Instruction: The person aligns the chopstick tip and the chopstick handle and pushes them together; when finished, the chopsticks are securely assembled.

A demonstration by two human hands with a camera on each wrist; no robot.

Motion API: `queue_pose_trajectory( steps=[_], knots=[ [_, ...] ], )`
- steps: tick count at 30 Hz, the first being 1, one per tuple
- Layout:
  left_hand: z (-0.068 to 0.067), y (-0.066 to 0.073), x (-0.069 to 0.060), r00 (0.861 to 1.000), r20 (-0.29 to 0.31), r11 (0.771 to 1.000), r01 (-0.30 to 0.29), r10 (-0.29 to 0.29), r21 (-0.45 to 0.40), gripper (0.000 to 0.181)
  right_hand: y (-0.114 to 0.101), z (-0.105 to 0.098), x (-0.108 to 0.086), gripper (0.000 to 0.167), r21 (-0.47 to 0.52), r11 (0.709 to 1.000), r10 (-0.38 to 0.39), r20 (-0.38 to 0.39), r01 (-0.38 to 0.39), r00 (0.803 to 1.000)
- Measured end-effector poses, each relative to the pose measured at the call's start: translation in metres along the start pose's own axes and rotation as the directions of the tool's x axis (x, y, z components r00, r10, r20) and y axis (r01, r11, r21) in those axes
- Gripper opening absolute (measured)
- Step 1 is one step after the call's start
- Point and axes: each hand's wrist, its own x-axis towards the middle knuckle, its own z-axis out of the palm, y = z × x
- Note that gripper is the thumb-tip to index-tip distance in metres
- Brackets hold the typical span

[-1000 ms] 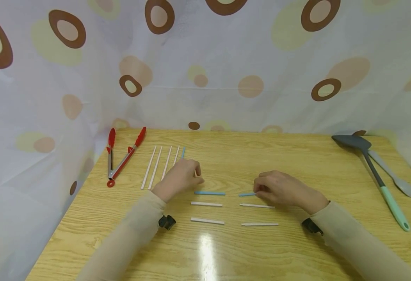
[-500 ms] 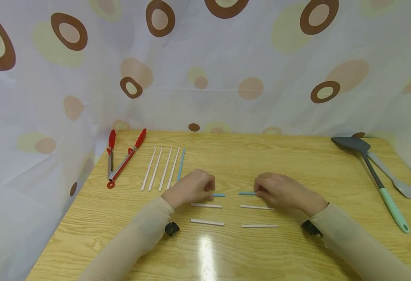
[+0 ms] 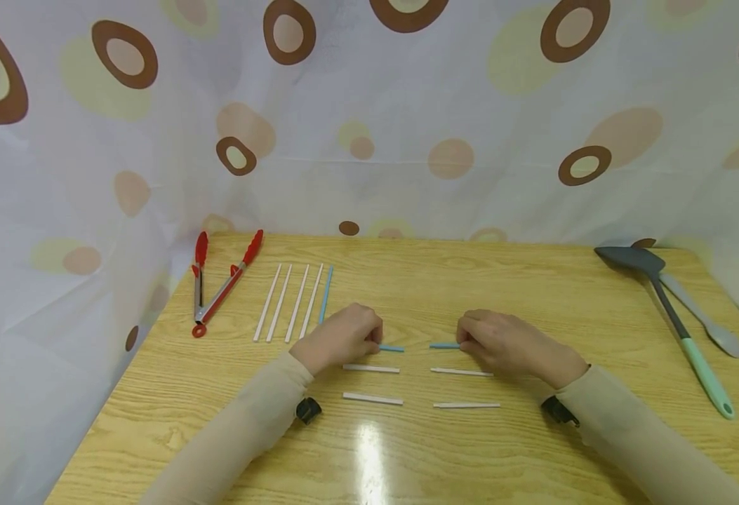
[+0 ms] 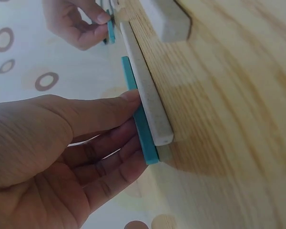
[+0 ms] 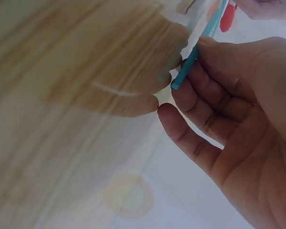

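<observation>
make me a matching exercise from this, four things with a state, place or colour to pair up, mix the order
1. tongs
2. spatula
3. left hand
4. long blue stick

A. pinches a short blue stick
B. spread open in a V
C. lies alongside the long white sticks
D. dark grey with a mint-green handle

Pairs: 1-B, 2-D, 3-A, 4-C

My left hand (image 3: 340,338) holds a blue stick (image 3: 392,348) | my right hand (image 3: 513,344) holds another blue stick (image 3: 444,346) | four short white sticks (image 3: 372,399) lie nearer me | red tongs (image 3: 222,292) at left
</observation>
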Motion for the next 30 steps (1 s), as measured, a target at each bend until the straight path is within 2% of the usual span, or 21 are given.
queue_pose_trajectory(
  steps=[4,9,13,18,21,25,30],
  knots=[
    [-0.001,0.001,0.000,1.000,0.008,1.000,0.012,-0.012,0.019,0.007,-0.001,0.000,0.000,0.010,0.002,1.000,0.023,-0.004,-0.023,1.000],
    [-0.003,0.001,-0.002,0.999,-0.011,0.998,0.047,-0.047,0.042,0.005,0.001,-0.002,0.000,0.010,0.003,0.999,0.036,-0.029,-0.035,0.999],
    [-0.005,0.002,-0.002,0.998,-0.050,0.998,0.033,-0.031,0.045,0.006,0.004,-0.004,0.000,0.015,0.014,1.000,-0.011,-0.064,0.012,0.998],
    [-0.008,0.003,-0.001,0.989,-0.144,0.998,-0.012,0.020,0.054,0.011,0.006,-0.008,0.001,0.018,0.062,0.996,-0.056,-0.101,0.062,0.993],
    [-0.009,0.002,0.000,0.975,-0.214,0.997,-0.043,0.056,0.063,0.016,0.005,-0.014,0.002,0.023,0.070,0.996,-0.041,-0.124,0.050,0.991],
    [-0.011,0.001,0.001,0.946,-0.312,0.996,-0.082,0.092,0.046,0.015,0.003,-0.024,0.002,0.029,0.040,0.998,-0.033,-0.191,0.041,0.981],
    [-0.017,0.002,0.002,0.897,-0.438,0.992,-0.099,0.055,-0.078,0.011,-0.001,-0.034,0.003,0.019,0.022,0.999,-0.017,-0.281,0.024,0.960]
  ],
)
